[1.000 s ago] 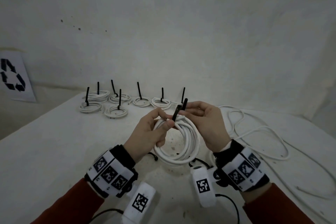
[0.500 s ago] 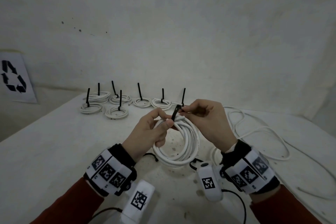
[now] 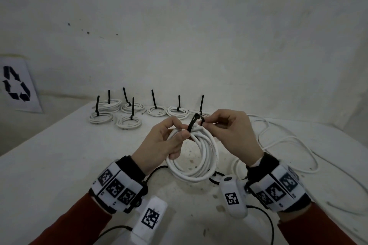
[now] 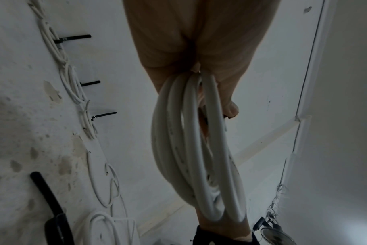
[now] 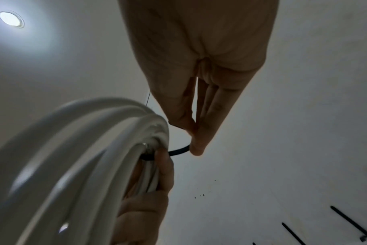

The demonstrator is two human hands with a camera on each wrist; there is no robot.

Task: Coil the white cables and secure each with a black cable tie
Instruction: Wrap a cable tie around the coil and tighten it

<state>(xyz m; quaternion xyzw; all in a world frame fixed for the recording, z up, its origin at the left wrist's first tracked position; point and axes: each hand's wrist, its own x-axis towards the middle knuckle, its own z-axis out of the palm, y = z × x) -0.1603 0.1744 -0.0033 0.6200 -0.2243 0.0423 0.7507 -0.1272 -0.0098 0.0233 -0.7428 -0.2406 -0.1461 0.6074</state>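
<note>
A: Any writing?
B: None legible. Square code tags on both wrist bands; recycle sign far L.
A: Hands?
B: L hand curled round coil, thumb pressing the top, held above table. R hand pinches tie, which loops over the coil.
A: Room?
B: Loose cable just R of R hand. Tied coils near far edge, well apart.
</note>
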